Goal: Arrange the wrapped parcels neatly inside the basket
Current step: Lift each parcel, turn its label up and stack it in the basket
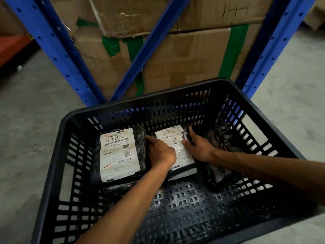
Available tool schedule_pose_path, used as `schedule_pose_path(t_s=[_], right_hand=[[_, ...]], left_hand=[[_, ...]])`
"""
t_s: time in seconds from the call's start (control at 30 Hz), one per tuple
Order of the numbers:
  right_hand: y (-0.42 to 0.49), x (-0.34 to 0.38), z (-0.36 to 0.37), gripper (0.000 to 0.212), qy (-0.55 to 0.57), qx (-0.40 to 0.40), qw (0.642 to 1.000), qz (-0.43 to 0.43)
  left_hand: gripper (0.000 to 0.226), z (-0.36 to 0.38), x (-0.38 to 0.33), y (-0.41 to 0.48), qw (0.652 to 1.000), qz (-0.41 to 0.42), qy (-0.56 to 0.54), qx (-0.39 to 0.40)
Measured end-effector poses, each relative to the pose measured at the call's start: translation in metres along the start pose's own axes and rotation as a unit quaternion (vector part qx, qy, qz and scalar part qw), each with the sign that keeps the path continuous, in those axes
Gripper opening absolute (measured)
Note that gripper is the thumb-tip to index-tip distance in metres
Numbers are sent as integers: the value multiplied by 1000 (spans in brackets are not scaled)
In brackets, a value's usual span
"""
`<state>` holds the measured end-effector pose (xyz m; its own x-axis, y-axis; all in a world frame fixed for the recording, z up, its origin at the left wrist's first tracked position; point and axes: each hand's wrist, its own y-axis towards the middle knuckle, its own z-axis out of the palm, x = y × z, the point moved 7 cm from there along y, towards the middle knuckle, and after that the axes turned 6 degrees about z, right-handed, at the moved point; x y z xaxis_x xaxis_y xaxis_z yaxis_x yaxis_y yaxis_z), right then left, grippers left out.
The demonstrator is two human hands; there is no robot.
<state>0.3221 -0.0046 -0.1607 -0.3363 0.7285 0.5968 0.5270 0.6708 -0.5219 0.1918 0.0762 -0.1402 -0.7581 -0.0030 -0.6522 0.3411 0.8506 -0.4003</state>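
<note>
A black slotted basket (58,147) is seen on a grey floor (26,120), and both hands are placed inside it, at the far half. The middle parcel (177,138), wrapped in black plastic with a white label, is held between the two hands. The left hand (161,152) is pressed on its left edge, with fingers bent and one finger stretched forward. The right hand (199,147) is laid on its right edge, the thumb resting on the label and the fingers reaching along the side; a light grasp from both sides is shown.

Just to the left of the left hand, a second labelled parcel (119,155) lies flat, touching the middle one. To the right of the right hand and under its wrist, a third dark parcel (219,166) is found, tilted toward the basket wall. Nearer than both hands, the basket bottom is bare. Beyond the hands, blue rack posts (58,50) and cardboard boxes (175,59) are seen.
</note>
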Motion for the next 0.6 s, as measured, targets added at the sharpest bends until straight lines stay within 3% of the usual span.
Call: schedule_pose_path(t_s=[0.17, 0.23, 0.33, 0.47, 0.53, 0.6], right_hand=[[5, 3, -8, 74, -31, -26, 999, 11], [-4, 10, -16, 64, -101, -18, 995, -3], [-34, 31, -40, 46, -223, -25, 970, -96], [-86, 45, -72, 49, -360, -52, 905, -220], [-108, 33, -73, 47, -472, -40, 848, -238], [-122, 11, -64, 49, -566, -3, 789, -239]], left_hand=[[89, 3, 1, -7, 998, 21, 39, -48], [87, 3, -3, -12, 994, 48, 87, -32], [87, 10, -17, -29, 980, 113, 164, 27], [78, 38, -32, -62, 959, 197, 142, 146], [62, 55, -34, -81, 945, 216, 129, 211], [61, 69, -31, -99, 919, 269, 176, 227]])
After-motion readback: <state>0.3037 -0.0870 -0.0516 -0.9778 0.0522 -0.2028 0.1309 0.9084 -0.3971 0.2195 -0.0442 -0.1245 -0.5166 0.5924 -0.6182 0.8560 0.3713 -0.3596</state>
